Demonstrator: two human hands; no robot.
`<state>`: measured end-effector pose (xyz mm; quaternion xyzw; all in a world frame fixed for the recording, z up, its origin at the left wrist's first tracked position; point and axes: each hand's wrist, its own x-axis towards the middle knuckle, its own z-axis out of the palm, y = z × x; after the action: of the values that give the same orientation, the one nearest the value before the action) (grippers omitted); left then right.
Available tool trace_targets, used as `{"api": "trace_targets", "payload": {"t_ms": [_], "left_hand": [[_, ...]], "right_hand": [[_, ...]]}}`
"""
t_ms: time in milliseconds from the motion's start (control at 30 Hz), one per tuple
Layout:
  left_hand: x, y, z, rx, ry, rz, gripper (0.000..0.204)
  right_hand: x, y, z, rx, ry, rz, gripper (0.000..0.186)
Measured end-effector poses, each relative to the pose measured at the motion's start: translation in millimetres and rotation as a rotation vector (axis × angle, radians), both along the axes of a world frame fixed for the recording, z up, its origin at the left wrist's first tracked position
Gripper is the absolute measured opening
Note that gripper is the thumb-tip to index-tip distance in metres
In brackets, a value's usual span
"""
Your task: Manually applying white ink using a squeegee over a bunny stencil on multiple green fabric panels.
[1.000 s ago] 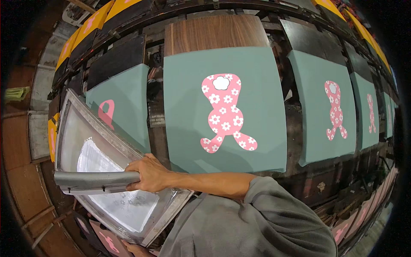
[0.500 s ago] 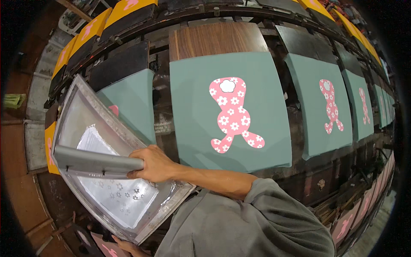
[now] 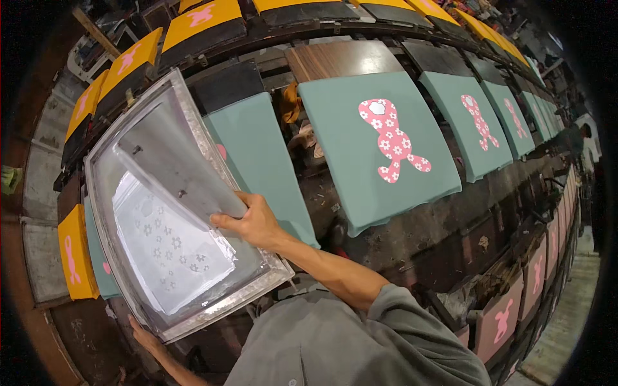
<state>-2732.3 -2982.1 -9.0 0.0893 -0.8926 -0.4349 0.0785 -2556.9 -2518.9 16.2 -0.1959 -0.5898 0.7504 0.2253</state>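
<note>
A screen printing frame point(image 3: 193, 125) lies slanted at the left, with small flower shapes in its mesh and a white milky layer spread on it. My right hand point(image 3: 257, 222) is closed round the end of a wide grey squeegee point(image 3: 174, 161), which leans over the mesh. My left hand point(image 3: 147, 336) grips the frame's lower left edge, its fingers partly hidden. Partly under the frame, a green fabric panel point(image 3: 257, 154) shows a bit of pink. Right of it, another green panel point(image 3: 341, 148) bears a pink bear-like print point(image 3: 394, 143) with white flowers and a white patch.
More printed green panels point(image 3: 444, 116) run along the rack to the right. Yellow panels point(image 3: 222, 13) with pink prints line the far side, one point(image 3: 87, 225) at the left. Pink panels point(image 3: 492, 344) hang at the lower right. A dark metal rail point(image 3: 283, 42) crosses behind.
My view has shifted, so the printed green panel appears farther right. The squeegee has swung to a steeper slant with my right hand. My left hand shows more clearly at the frame's edge.
</note>
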Motion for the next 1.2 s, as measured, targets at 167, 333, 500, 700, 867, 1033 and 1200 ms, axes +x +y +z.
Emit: {"api": "trace_targets", "payload": {"t_ms": [167, 333, 500, 700, 867, 1033, 1200], "left_hand": [[-48.3, 29.5, 16.9, 0.087, -0.094, -0.102, 0.07], [-45.2, 62.2, 2.5, 0.201, -0.08, -0.185, 0.063], [-17.5, 97.5, 7.7, 0.166, -0.273, -0.219, 0.06], [15.3, 144.4, 2.6, 0.04, -0.231, -0.32, 0.062], [23.8, 164.4, 12.5, 0.026, -0.139, -0.357, 0.062], [20.8, 173.7, 15.1, 0.022, -0.171, -0.351, 0.063], [-21.1, 160.6, -4.3, 0.164, -0.249, -0.31, 0.061]], "right_hand": [[-5.8, -14.0, -4.4, -0.064, 0.062, -0.115, 0.037], [6.0, 7.3, -8.4, -0.084, 0.046, -0.193, 0.035], [50.9, 42.0, -14.1, -0.039, -0.109, -0.243, 0.039], [105.5, 55.1, -16.8, -0.136, -0.118, -0.45, 0.04], [108.9, 69.7, -30.5, -0.158, -0.123, -0.432, 0.042], [95.2, 72.8, -22.7, -0.13, -0.078, -0.437, 0.034], [67.5, 84.5, 6.3, -0.119, -0.183, -0.312, 0.029]]}}
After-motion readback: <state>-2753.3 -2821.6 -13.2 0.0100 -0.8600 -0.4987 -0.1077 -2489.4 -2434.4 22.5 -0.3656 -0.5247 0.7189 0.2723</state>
